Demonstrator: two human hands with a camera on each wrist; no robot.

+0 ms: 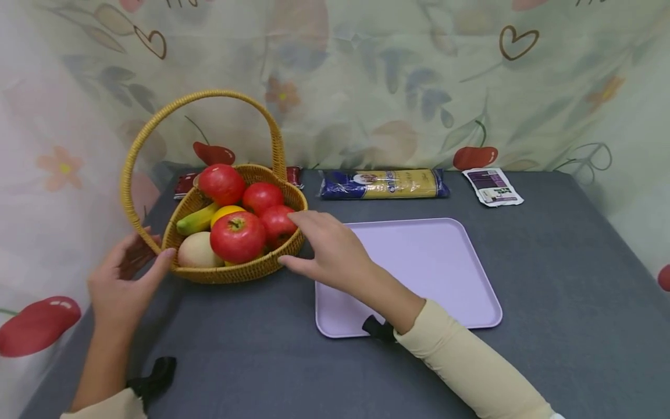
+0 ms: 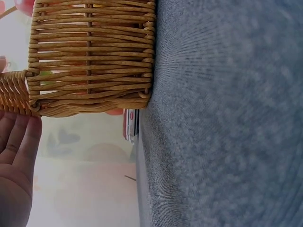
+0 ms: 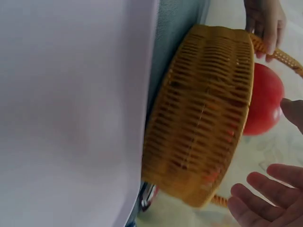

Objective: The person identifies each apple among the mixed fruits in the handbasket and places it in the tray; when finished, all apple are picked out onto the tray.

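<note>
On the left of the table stands a wicker basket (image 1: 246, 270) with a tall arched handle. It is filled with several round red fruits (image 1: 238, 235), a banana (image 1: 198, 220), a pale round fruit (image 1: 198, 251) and something yellow, partly hidden. At the left end of the handle, my left hand (image 1: 123, 279) holds the basket, thumb at the front and fingers behind. My right hand (image 1: 335, 250) is over the right rim beside the red fruits, thumb and fingers spread. In the right wrist view its fingers (image 3: 265, 198) hold nothing.
Right of the basket lies a lilac tray (image 1: 434, 273), partly under my right forearm. Along the back are a blue and yellow packet (image 1: 384, 184), a white and purple pouch (image 1: 493, 187) and a dark red packet (image 1: 184, 185) behind the basket. A printed curtain hangs behind the table.
</note>
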